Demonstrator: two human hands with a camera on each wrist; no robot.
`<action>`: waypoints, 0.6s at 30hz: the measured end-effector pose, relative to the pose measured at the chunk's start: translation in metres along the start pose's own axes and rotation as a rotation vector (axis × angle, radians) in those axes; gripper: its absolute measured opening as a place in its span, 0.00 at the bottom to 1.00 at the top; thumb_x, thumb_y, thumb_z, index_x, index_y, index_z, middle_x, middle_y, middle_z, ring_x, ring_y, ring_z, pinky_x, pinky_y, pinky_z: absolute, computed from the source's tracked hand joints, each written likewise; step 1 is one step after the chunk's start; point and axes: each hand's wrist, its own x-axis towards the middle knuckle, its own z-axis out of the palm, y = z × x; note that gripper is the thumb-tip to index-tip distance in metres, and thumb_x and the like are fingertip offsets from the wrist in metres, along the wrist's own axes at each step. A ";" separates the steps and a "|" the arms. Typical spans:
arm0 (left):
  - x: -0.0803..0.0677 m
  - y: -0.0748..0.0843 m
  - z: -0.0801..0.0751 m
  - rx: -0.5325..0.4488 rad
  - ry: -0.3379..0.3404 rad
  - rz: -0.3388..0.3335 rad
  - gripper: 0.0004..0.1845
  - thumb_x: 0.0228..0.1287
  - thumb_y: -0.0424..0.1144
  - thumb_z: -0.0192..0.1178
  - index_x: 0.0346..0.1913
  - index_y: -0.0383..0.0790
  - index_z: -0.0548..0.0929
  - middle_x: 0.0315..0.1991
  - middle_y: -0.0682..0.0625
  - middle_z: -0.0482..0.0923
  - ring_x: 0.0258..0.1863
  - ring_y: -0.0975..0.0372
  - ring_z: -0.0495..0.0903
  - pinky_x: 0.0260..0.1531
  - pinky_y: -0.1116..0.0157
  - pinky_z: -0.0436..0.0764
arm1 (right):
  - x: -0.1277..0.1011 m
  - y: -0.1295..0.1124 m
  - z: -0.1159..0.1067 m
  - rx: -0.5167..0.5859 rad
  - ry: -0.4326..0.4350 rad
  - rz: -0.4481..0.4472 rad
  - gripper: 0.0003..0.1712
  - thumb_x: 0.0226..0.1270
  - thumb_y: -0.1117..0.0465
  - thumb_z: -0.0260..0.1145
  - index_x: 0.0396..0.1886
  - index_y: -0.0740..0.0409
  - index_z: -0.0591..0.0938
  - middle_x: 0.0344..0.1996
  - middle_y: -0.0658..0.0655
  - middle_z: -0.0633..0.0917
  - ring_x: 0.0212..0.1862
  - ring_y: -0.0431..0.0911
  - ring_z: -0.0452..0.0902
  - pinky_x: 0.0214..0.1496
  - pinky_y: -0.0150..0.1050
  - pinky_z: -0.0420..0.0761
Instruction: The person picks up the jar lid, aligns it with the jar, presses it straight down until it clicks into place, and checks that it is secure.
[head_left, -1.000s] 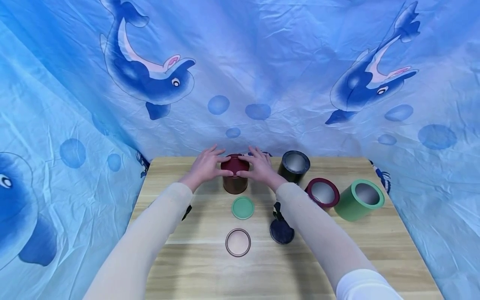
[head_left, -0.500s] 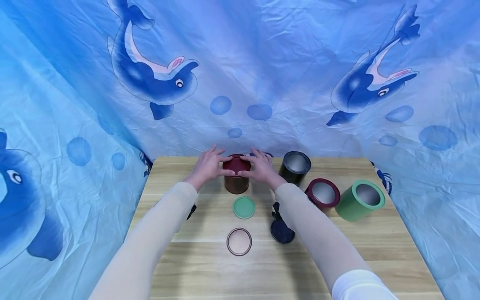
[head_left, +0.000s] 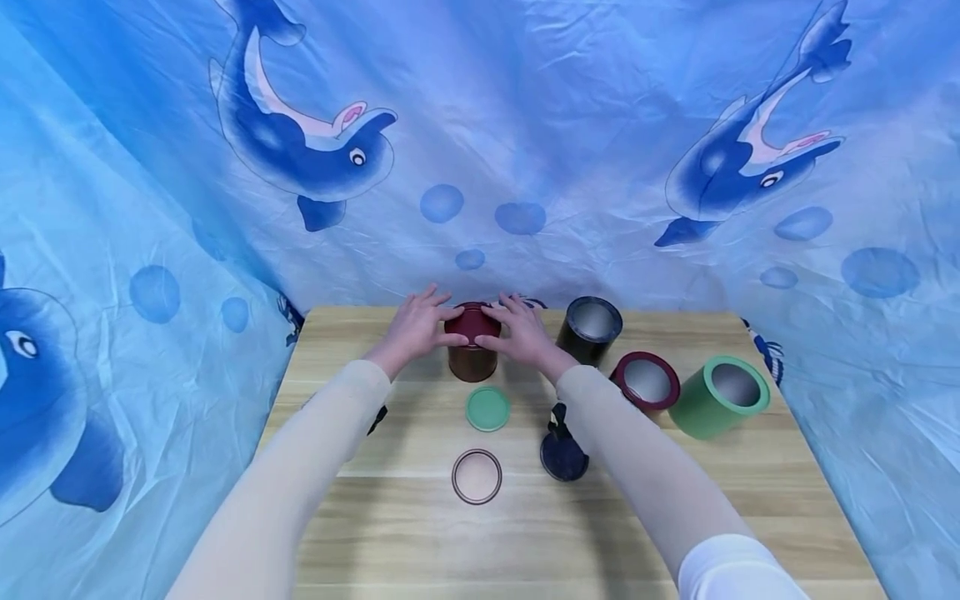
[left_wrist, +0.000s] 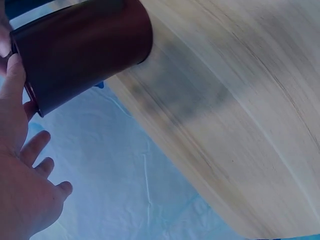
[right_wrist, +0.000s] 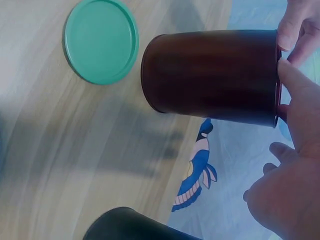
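At far edge of bench, dark red tin stands upright, red lid on top. Left hand and right hand flank it, fingers spread, tips pressing lid rim from both sides. Green lid lies just in front; black tin to right.

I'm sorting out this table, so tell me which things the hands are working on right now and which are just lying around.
In hand:
- brown can
- dark red lid on top of it
- left hand and right hand, both at the lid's rim

Lying about:
- green lid
- clear lid
- dark blue lid
- black can
- dark red can
- green can
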 end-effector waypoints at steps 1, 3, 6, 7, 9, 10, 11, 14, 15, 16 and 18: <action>-0.001 -0.001 -0.001 0.014 0.007 0.012 0.39 0.69 0.66 0.67 0.77 0.50 0.77 0.81 0.41 0.65 0.85 0.42 0.52 0.80 0.35 0.55 | 0.000 -0.001 -0.002 -0.004 -0.001 -0.006 0.41 0.77 0.42 0.69 0.83 0.53 0.70 0.85 0.66 0.57 0.86 0.65 0.42 0.84 0.70 0.41; -0.003 -0.002 -0.004 0.038 0.021 0.038 0.40 0.69 0.66 0.66 0.77 0.48 0.77 0.81 0.40 0.65 0.84 0.42 0.53 0.80 0.35 0.55 | -0.003 -0.002 -0.007 0.002 -0.007 -0.012 0.42 0.78 0.42 0.68 0.83 0.54 0.69 0.85 0.66 0.57 0.87 0.64 0.42 0.85 0.69 0.41; -0.006 -0.003 -0.010 0.059 0.047 0.073 0.41 0.69 0.66 0.66 0.77 0.46 0.77 0.81 0.39 0.65 0.84 0.42 0.54 0.80 0.35 0.56 | -0.007 -0.002 -0.014 0.009 -0.007 -0.032 0.42 0.77 0.44 0.70 0.83 0.55 0.69 0.85 0.65 0.57 0.86 0.64 0.44 0.85 0.68 0.43; -0.007 -0.004 -0.011 0.065 0.056 0.084 0.41 0.69 0.66 0.66 0.77 0.46 0.77 0.81 0.39 0.65 0.84 0.42 0.54 0.80 0.36 0.56 | -0.009 -0.002 -0.016 0.007 -0.007 -0.040 0.43 0.77 0.44 0.70 0.83 0.55 0.69 0.85 0.64 0.57 0.86 0.64 0.45 0.85 0.68 0.44; -0.010 -0.005 -0.014 0.076 0.070 0.105 0.42 0.69 0.66 0.66 0.77 0.45 0.76 0.81 0.39 0.65 0.84 0.43 0.54 0.80 0.36 0.55 | -0.013 -0.001 -0.018 0.000 -0.011 -0.056 0.43 0.76 0.44 0.71 0.83 0.54 0.69 0.85 0.63 0.57 0.86 0.63 0.46 0.84 0.70 0.44; -0.012 -0.005 -0.016 0.079 0.074 0.115 0.42 0.69 0.66 0.66 0.77 0.45 0.76 0.81 0.39 0.65 0.84 0.43 0.54 0.80 0.36 0.54 | -0.014 0.000 -0.019 -0.007 -0.008 -0.069 0.43 0.76 0.44 0.71 0.83 0.55 0.70 0.85 0.63 0.58 0.86 0.63 0.46 0.83 0.71 0.45; -0.015 -0.006 -0.016 0.087 0.077 0.125 0.42 0.69 0.66 0.66 0.78 0.46 0.76 0.81 0.39 0.65 0.84 0.43 0.54 0.81 0.37 0.53 | -0.016 0.000 -0.019 -0.009 -0.007 -0.082 0.42 0.75 0.45 0.72 0.82 0.55 0.70 0.85 0.64 0.58 0.86 0.63 0.47 0.83 0.71 0.45; -0.023 -0.006 -0.018 0.111 0.081 0.154 0.42 0.70 0.67 0.64 0.79 0.48 0.74 0.82 0.40 0.64 0.84 0.44 0.54 0.81 0.37 0.51 | -0.024 0.002 -0.021 -0.005 -0.007 -0.111 0.42 0.74 0.45 0.74 0.80 0.55 0.73 0.85 0.64 0.59 0.86 0.63 0.47 0.83 0.72 0.45; -0.026 -0.005 -0.017 0.114 0.079 0.162 0.42 0.70 0.68 0.64 0.80 0.49 0.73 0.82 0.40 0.63 0.85 0.44 0.54 0.82 0.37 0.49 | -0.027 0.002 -0.021 0.001 -0.010 -0.115 0.41 0.73 0.45 0.74 0.80 0.55 0.74 0.84 0.64 0.59 0.86 0.63 0.46 0.83 0.72 0.44; -0.031 -0.006 -0.018 0.117 0.082 0.170 0.42 0.71 0.68 0.63 0.81 0.49 0.72 0.82 0.41 0.63 0.85 0.45 0.54 0.82 0.37 0.48 | -0.030 0.001 -0.021 0.011 -0.012 -0.120 0.41 0.73 0.46 0.75 0.79 0.55 0.74 0.84 0.65 0.60 0.86 0.63 0.46 0.83 0.72 0.44; -0.039 -0.006 -0.018 0.123 0.090 0.187 0.42 0.72 0.68 0.62 0.81 0.50 0.71 0.83 0.41 0.62 0.85 0.46 0.54 0.82 0.37 0.47 | -0.038 0.000 -0.022 0.020 -0.013 -0.129 0.42 0.71 0.46 0.76 0.79 0.55 0.75 0.84 0.65 0.60 0.86 0.64 0.46 0.83 0.72 0.43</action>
